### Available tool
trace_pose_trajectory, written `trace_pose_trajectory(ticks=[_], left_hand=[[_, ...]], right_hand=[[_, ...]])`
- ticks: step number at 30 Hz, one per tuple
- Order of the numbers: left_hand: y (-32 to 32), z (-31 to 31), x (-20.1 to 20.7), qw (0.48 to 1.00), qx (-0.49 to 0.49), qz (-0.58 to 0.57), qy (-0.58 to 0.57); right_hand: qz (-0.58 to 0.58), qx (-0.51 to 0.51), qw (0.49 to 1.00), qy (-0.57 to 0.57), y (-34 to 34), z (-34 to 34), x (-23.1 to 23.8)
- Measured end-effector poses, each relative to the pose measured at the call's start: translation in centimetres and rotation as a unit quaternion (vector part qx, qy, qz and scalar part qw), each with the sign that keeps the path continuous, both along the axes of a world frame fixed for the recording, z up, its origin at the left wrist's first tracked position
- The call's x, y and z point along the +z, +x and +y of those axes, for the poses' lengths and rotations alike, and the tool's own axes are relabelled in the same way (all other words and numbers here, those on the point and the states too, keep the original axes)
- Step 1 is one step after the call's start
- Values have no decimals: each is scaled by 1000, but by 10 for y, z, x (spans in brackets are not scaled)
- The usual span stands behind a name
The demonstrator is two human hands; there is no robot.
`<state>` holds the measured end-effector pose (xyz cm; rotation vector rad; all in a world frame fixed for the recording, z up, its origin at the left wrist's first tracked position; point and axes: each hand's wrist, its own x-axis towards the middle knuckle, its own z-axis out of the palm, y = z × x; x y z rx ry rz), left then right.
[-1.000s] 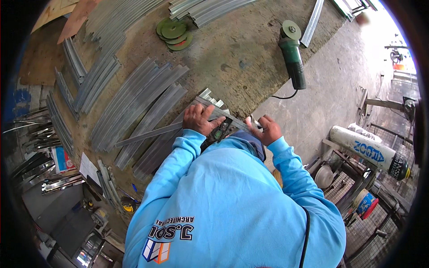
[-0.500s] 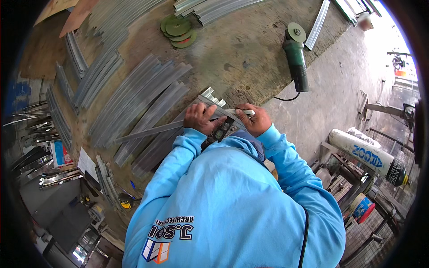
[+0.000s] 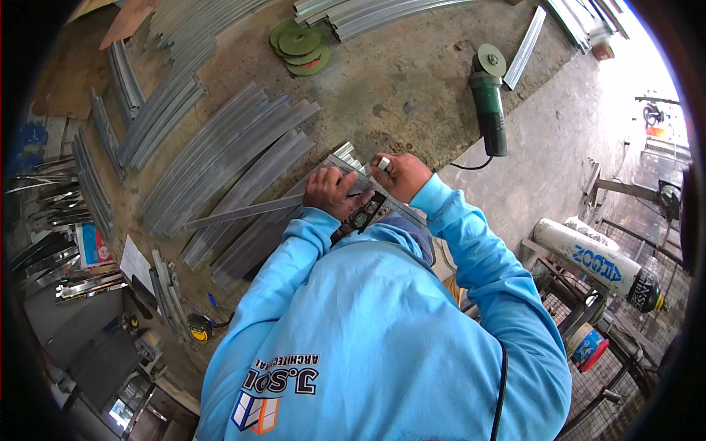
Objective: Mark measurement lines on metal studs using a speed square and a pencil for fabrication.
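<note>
My left hand lies with fingers bent over a grey metal profile, pressing it on the bench. Beside its thumb sits a black tool head with a cut-out frame, which looks like a square; part of it is under the hand. In my right hand, pinched between the fingers, is a short white stick, close above the profile. Just beyond both hands, the shiny ends of several metal channels show. A long thin metal strip runs leftward from under my left hand.
Curved-looking stacks of metal profiles cover the bench's left side. Green cutting discs lie at the back. A green angle grinder rests near the bench's right edge, its cord hanging over. Right of the bench stand a white gas cylinder and racks.
My right hand has shifted slightly left and up, turning so that the white stick now points more upright. My left hand stays on the profile. The view has shifted slightly.
</note>
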<state>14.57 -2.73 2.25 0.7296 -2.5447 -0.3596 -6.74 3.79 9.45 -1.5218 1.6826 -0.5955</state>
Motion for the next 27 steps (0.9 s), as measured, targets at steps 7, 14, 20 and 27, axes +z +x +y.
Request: trace_pose_trajectory(ticks=[7,14,20,27], left_hand=[[2,-2,-3,1000,-2,5,-12],[0,0,4,1000,-9,5,-8],[41,-14,7,996,-6,-22,83],[46,-34,9,990,-85,-102,43]], right_hand=[[152,115,972,141,-21,67,-8],[107,25,985,133,-10,131,-66],[-178,-229,948,132,2,164,-49],[-98,-405,907,66,7,119,-26]])
